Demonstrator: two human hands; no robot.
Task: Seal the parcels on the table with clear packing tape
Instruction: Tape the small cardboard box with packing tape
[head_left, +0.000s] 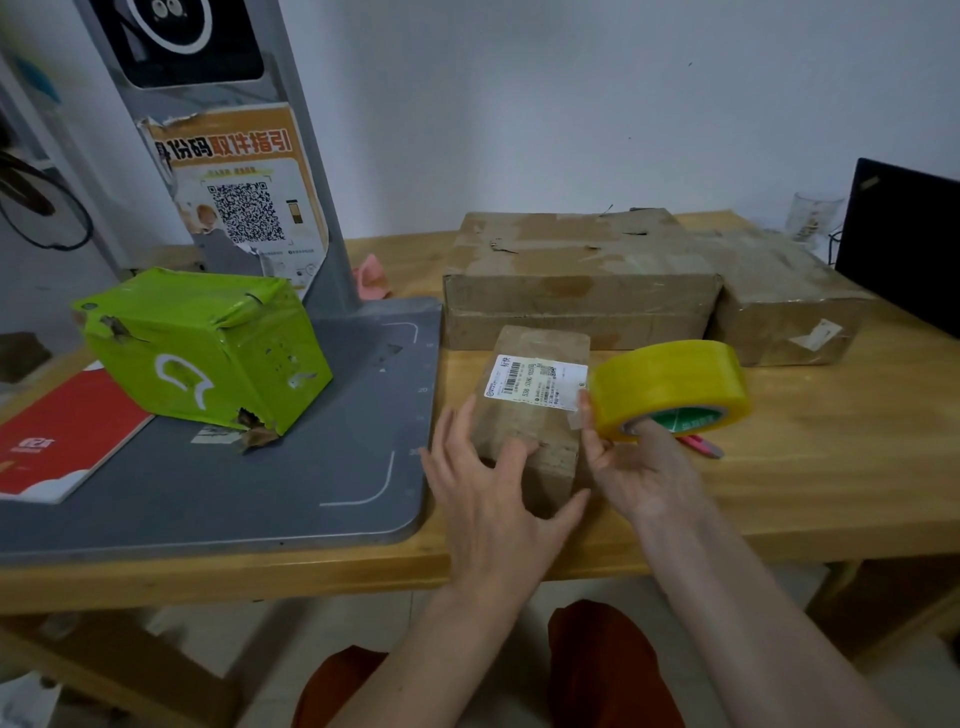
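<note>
A small box (535, 410) with a white label (535, 383) sits near the bench's (779, 467) front edge. The left hand (493, 493) rests on its near end, fingers spread and straight. The right hand (631, 467) grips a tape roll (670, 387) just right of the box. Two bigger boxes (576, 275) (784, 306) lie by the back edge; a green parcel (202, 343) stands on a grey plate (234, 467) at the left.
</note>
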